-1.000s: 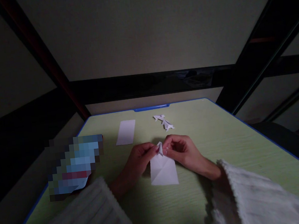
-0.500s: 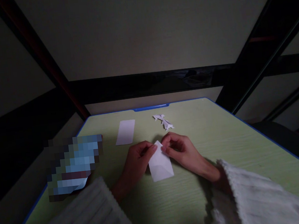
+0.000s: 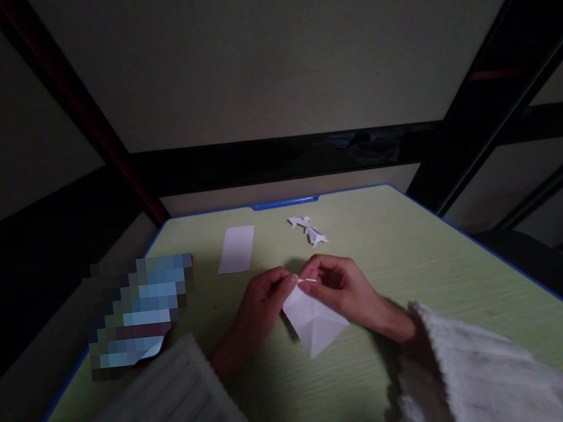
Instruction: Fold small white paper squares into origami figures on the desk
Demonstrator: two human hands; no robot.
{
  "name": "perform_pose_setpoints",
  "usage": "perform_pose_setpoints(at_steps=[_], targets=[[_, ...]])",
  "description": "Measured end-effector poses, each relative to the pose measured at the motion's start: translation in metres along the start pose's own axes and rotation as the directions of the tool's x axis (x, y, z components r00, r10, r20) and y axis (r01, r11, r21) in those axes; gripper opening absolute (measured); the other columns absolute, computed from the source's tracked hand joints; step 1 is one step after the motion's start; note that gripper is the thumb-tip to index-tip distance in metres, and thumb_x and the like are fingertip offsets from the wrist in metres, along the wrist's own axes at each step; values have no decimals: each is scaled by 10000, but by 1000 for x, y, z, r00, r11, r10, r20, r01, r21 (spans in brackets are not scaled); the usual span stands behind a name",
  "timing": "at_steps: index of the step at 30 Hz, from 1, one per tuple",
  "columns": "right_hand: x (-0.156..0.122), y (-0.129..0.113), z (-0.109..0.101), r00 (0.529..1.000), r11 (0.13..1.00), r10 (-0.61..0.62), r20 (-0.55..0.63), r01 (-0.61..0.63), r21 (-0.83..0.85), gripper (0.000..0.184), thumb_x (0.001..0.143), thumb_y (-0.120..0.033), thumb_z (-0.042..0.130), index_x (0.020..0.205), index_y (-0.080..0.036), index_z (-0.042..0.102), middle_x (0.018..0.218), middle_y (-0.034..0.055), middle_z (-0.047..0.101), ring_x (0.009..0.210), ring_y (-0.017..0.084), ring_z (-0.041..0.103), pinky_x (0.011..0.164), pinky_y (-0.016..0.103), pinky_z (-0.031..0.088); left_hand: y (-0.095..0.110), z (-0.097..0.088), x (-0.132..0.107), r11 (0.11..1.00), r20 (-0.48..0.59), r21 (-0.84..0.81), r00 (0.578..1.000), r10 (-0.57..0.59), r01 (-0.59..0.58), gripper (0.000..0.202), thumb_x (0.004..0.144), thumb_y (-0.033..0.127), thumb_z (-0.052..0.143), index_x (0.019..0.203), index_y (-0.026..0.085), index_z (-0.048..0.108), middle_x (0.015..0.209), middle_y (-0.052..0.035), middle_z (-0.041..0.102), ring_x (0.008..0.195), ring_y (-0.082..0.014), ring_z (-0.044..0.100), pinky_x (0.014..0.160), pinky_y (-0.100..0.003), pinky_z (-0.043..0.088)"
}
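A small white sheet of paper point(image 3: 318, 321) with crease lines hangs between my two hands, its lower corner pointing toward me. My left hand point(image 3: 263, 300) pinches the paper's upper edge between thumb and fingers. Right beside it, my right hand point(image 3: 342, 285) grips the same upper edge, its thumb lying on the near face. The thumbs almost meet at the top of the paper. Beyond my hands lie small folded white paper figures point(image 3: 315, 234), close together. A flat white paper sheet point(image 3: 236, 249) rests to their left.
A pixelated flat object point(image 3: 146, 312) lies at the table's left side. The light wood table point(image 3: 444, 274) has a blue rim, with a blue strip point(image 3: 285, 203) at its far edge. Panels with dark frames stand behind the table.
The paper has turned in my hands: its straight lower edge has given way to a corner pointing at me. The right hand has shifted slightly; the things on the table stay put.
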State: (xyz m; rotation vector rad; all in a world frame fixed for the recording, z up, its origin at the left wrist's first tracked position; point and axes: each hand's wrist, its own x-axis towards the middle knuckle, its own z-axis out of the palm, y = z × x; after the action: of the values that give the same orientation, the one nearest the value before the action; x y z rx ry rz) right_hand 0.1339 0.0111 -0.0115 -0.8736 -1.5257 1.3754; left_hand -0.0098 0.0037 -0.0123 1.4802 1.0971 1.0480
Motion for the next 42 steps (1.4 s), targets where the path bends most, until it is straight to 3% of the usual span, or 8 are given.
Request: perform_pose_setpoints(at_steps=[6,16,23,35,42], targets=[[2,-1,2,999,986,39,-20,-35,160,219,540,-186,691,682,-143,530,553,-55,495,462,36,439,420,153,338,3,0,0,1000,-97,4,995,13,-12,229,679,283,487,497,151,443,450,67,355,437,-63,325,409,-182,239],[0,-4,1,987,964,158,-5,-153,215,158,566,-233,668,618,-120,570,525,-23,581,408,46,478,368,154,324,5,0,-1,999,-106,-36,994,-16,12,215,664,280,496,494,154,458,411,70,384,389,-60,370,371,-172,266],[1,-6,0,981,970,185,-62,-173,168,231,526,-299,688,552,-119,545,447,-36,539,351,44,431,332,156,283,3,0,-1,992,-49,-105,996,-72,67,164,650,266,520,544,144,495,425,61,443,378,-61,407,360,-165,310],[-3,-5,-1,994,993,97,58,-93,-66,258,699,-349,520,562,-137,471,485,-49,397,428,47,333,383,170,231,-4,1,0,999,22,18,999,-42,41,211,682,292,490,529,148,476,455,53,404,429,-71,384,401,-178,301],[-3,0,-2,994,990,55,90,-43,-131,252,721,-324,494,556,-136,461,485,-49,362,447,52,302,398,176,227,0,0,0,999,-31,42,999,24,-23,282,695,279,450,454,158,370,449,67,299,442,-61,288,413,-188,233]])
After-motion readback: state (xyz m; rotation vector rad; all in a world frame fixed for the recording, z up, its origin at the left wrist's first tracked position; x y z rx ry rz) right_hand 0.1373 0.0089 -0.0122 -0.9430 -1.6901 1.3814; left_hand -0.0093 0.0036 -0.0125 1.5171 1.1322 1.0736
